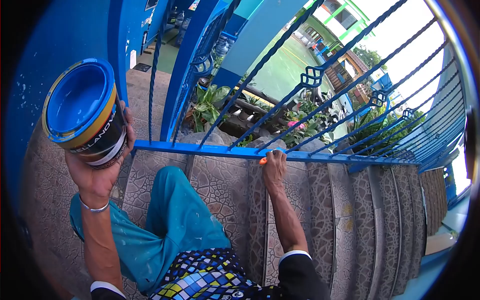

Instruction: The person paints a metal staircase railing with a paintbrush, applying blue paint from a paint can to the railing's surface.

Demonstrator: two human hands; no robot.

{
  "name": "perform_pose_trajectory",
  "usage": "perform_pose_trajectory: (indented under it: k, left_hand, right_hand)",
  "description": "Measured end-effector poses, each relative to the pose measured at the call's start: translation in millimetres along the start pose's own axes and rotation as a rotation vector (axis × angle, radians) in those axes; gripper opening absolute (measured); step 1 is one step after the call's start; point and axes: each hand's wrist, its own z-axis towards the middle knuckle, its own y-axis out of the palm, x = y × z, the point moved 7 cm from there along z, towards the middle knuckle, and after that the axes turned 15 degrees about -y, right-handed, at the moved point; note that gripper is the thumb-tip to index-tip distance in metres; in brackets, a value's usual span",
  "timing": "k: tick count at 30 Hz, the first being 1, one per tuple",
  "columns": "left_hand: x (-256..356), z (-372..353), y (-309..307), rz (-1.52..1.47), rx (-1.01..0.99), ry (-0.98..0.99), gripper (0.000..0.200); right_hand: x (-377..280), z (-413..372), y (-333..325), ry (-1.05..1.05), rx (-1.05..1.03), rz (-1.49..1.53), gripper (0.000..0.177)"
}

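My left hand (pixel 95 176) is wrapped around a paint can (pixel 107 135) from below and the side. The can is open and tilted toward me, with blue paint coating its inside and rim. My right hand (pixel 275 167) is closed on a paintbrush (pixel 263 160); only its orange handle end shows clearly, and the bristles are mostly hidden behind the fingers. That hand is at the blue bottom rail (pixel 220 151) of a metal railing, near the foot of the twisted bars (pixel 272 119).
Stone-patterned steps (pixel 320 210) run off to the right below the railing. A blue wall (pixel 65 40) stands at the left. Beyond the bars are plants (pixel 207 107), rocks (pixel 260 143) and a green court (pixel 280 67). My bent knee (pixel 172 182) is close to the rail.
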Motion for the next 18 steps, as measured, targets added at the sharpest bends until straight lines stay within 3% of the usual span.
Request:
perform_pose_trajectory:
  k: [7, 11, 15, 18]
  left_hand:
    - [-0.5, 0.4, -3.4, 0.008, 0.028, 0.004, 0.101]
    - [1.6, 0.2, -3.1, 0.014, -0.007, 0.0, 0.102]
    - [-1.6, 0.8, -4.7, -0.046, 0.011, -0.012, 0.102]
    - [-0.5, 0.8, -1.5, -0.013, -0.018, -0.011, 0.104]
  right_hand:
    - [0.2, 12.7, -20.0, 0.12, 0.005, -0.031, 0.023]
    - [4.6, 4.4, -8.1, 0.141, -0.097, -0.016, 0.022]
    - [1.0, 9.5, -34.1, 0.065, 0.056, -0.051, 0.02]
    - [9.4, 1.4, -15.3, 0.13, -0.056, -0.051, 0.019]
